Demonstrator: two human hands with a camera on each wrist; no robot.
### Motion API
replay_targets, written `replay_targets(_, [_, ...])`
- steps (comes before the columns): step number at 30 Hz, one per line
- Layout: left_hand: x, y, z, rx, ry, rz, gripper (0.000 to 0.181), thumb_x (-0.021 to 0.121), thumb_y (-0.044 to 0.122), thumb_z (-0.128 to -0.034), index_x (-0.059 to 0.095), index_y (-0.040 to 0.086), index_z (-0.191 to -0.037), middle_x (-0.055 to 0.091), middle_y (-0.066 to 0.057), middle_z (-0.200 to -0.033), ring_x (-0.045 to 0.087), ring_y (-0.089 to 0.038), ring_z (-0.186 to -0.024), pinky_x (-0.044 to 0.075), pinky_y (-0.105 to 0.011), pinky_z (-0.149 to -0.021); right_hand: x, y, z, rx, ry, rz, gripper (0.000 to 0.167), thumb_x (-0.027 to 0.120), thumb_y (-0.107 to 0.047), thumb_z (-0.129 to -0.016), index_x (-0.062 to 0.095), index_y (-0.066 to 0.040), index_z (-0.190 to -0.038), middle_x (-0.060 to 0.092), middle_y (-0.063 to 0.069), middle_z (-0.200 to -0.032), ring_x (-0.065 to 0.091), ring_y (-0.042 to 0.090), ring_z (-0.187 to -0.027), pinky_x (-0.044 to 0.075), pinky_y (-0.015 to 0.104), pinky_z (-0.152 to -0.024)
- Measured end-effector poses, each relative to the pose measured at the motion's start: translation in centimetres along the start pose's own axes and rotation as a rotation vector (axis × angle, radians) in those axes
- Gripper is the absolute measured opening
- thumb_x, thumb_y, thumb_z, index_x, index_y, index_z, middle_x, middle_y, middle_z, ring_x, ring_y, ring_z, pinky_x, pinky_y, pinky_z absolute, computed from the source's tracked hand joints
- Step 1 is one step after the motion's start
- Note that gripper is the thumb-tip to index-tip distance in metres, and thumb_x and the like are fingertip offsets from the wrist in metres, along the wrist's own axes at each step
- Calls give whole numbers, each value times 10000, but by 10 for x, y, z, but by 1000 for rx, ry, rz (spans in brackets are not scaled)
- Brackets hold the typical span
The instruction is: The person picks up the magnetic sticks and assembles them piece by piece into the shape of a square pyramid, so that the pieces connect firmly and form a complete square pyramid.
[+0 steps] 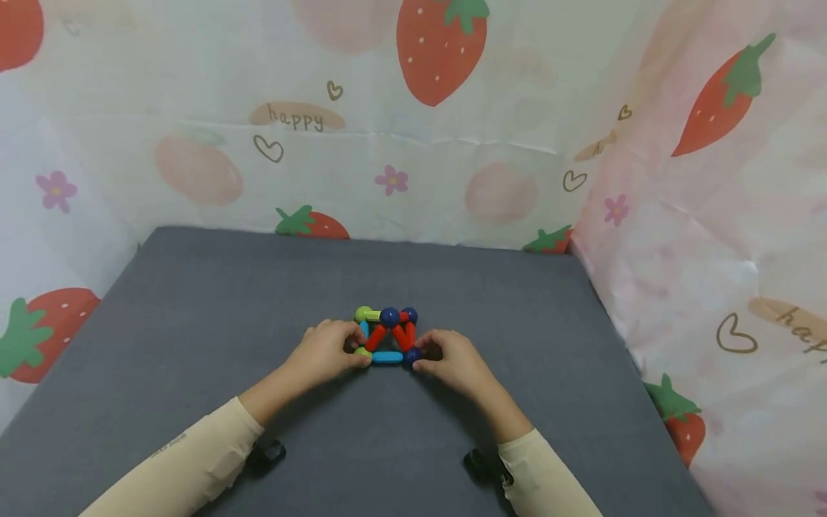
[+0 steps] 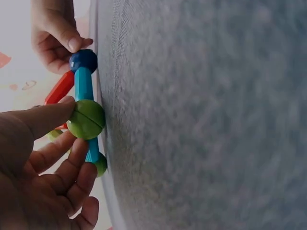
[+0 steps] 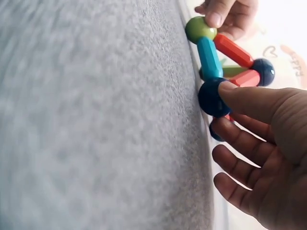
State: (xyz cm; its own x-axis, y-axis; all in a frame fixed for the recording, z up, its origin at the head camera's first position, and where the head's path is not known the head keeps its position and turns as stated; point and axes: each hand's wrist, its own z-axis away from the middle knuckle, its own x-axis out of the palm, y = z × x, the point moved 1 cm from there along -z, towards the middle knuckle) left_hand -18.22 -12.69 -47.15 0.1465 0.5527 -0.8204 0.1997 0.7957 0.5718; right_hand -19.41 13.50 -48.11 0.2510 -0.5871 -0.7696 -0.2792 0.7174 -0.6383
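Observation:
A small frame of coloured rods and balls, like a magnetic building set, rests on the grey table. My left hand [image 1: 328, 350] pinches its near left green ball [image 2: 86, 120] between thumb and fingers. At the opposite near corner, my right hand [image 1: 455, 359] pinches a dark blue ball [image 3: 214, 97]. Between these two corners runs a light blue rod [image 1: 388, 357]. Red rods [image 1: 375, 338] slope up to a raised dark blue ball [image 1: 390, 317]. Farther back sit another green ball [image 1: 363, 314] and another dark blue one [image 1: 410, 314]. Fingers partly cover the sides.
The grey tabletop [image 1: 258, 280] spreads around the frame. A strawberry-print cloth [image 1: 426, 172] hangs behind the table and along its sides. Black devices sit beneath the left wrist [image 1: 266, 456] and right wrist [image 1: 481, 467].

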Motion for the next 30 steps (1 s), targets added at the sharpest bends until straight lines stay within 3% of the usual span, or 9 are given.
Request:
replay_targets(13, [-5,-12,-13,0,-2,-7,220,861,360,-836,730,220,-944,701,69,-909,596,-152,-878,409,-476,-891,2,-1,-16,-10,3,-18,262,845,-260,-867,736,-188,-1095,723,-48,-1055,658,128,-968,535,399,-902])
replay_targets(22, [-5,-14,-13,3,-55,9,239,869,342,-831,743,205,-981,711,67,-935,615,-159,-919,416,-522,-936,1,-1,-16,6,-15,-17,261,844,-244,-869,740,-190,-1101,727,-52,-1062,656,125,-971,533,390,-909])
replay_targets(30, [-12,-18,-9,88,-81,46,219,830,314,-877,744,193,-1038,708,56,-983,646,-158,-938,488,-473,-932,-6,-1,-12,-41,-6,-21,207,804,-226,-906,748,-191,-1102,730,-37,-1070,672,132,-977,548,383,-882])
